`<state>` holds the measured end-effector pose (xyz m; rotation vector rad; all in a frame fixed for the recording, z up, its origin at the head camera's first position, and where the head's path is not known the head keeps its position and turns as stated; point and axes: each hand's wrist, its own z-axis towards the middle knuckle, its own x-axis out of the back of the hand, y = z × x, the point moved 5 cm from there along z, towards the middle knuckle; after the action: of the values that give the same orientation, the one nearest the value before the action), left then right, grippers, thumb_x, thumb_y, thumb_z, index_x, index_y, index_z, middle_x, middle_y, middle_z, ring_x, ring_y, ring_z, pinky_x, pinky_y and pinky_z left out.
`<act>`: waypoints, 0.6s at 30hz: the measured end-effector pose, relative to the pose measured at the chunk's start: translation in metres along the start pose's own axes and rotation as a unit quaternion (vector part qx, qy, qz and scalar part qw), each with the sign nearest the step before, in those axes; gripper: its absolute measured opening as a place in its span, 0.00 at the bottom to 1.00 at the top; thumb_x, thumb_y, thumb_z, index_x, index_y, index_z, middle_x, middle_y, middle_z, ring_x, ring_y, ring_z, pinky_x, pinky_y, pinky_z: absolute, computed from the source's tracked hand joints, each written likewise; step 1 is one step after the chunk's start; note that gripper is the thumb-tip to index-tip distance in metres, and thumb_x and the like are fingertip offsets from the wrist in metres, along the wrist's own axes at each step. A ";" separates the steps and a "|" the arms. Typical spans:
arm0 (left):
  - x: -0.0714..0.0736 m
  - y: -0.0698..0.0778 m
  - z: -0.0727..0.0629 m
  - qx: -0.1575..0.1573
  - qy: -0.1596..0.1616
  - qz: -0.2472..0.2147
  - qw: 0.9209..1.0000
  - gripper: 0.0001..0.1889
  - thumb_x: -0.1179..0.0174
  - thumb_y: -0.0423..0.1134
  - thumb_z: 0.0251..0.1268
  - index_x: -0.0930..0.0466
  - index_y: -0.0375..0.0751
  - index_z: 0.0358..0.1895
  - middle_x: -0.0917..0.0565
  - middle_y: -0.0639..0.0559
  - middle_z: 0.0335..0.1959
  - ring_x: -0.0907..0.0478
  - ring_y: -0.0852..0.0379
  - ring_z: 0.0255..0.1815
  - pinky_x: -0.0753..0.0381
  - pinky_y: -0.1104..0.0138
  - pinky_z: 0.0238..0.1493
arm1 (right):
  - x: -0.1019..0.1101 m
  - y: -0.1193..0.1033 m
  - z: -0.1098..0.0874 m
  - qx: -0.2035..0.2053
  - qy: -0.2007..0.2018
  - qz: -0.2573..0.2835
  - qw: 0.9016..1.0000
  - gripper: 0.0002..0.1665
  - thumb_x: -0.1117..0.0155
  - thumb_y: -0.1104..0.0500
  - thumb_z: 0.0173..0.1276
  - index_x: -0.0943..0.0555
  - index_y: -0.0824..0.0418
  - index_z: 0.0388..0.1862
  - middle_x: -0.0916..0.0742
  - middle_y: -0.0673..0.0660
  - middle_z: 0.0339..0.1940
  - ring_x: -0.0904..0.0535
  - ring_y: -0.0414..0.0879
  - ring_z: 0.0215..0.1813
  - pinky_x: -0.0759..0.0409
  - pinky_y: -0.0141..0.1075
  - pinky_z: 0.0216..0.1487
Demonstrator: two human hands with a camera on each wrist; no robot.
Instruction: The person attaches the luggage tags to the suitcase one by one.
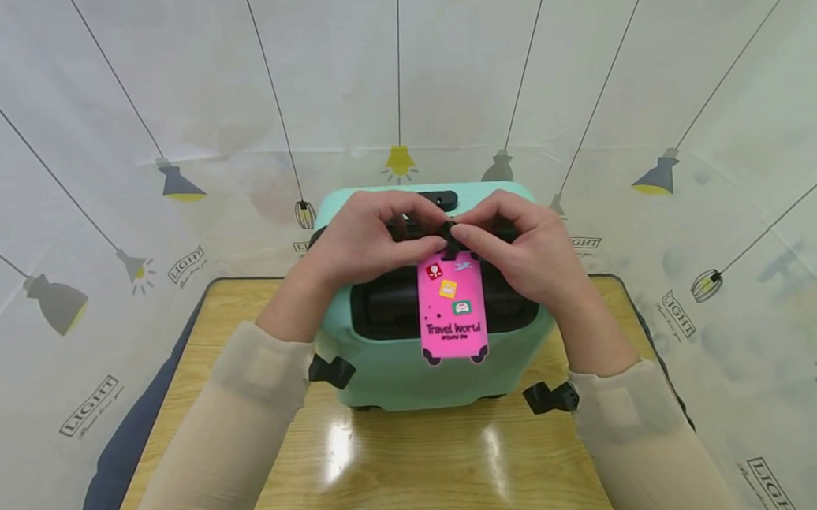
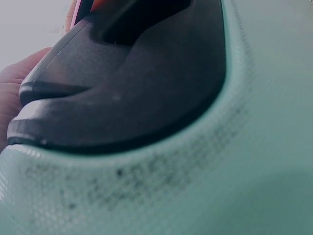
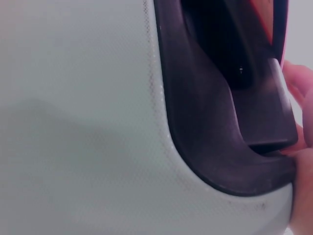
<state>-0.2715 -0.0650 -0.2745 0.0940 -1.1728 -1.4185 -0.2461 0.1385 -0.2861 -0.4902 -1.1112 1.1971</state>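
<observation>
A mint green suitcase [image 1: 431,380] stands upright on the table. Against its black handle recess [image 1: 383,304] hangs a pink luggage tag [image 1: 453,315] printed "Travel World". My left hand [image 1: 365,238] and right hand [image 1: 532,250] meet above the tag, thumbs and forefingers pinching its black strap [image 1: 452,238]. Fingers hide most of that strap. In the left wrist view the recess's dark rim [image 2: 146,98] fills the middle, with part of my left hand [image 2: 14,88] at the left edge. The right wrist view shows the same rim [image 3: 200,122] and part of my right hand [image 3: 303,181].
The wooden table [image 1: 409,468] extends in front of the suitcase. White sheeting [image 1: 339,70] printed with lamps surrounds it at the back and sides. A black telescopic handle grip [image 1: 440,200] sits on the suitcase top. Black wrist mounts [image 1: 550,397] stick out from both sleeves.
</observation>
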 end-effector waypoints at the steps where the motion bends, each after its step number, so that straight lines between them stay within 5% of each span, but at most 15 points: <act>1: 0.000 0.000 0.000 -0.001 0.000 0.001 1.000 0.12 0.22 0.34 0.66 0.07 0.39 0.50 0.06 0.49 0.42 0.15 0.58 0.39 0.17 0.67 0.42 | 0.000 0.000 0.000 0.000 0.000 -0.002 1.000 0.06 0.24 0.61 0.75 0.10 0.59 0.48 0.08 0.53 0.46 0.15 0.43 0.47 0.19 0.31 0.46; 18: 0.000 0.001 0.001 0.008 -0.001 0.011 1.000 0.11 0.22 0.35 0.67 0.07 0.41 0.50 0.06 0.51 0.43 0.15 0.58 0.41 0.17 0.65 0.45 | 0.000 -0.001 0.000 -0.009 -0.006 -0.006 1.000 0.07 0.25 0.60 0.76 0.10 0.60 0.49 0.09 0.45 0.45 0.15 0.43 0.46 0.19 0.30 0.46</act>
<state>-0.2714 -0.0647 -0.2737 0.0906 -1.1839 -1.3897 -0.2458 0.1381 -0.2856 -0.4905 -1.1337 1.1821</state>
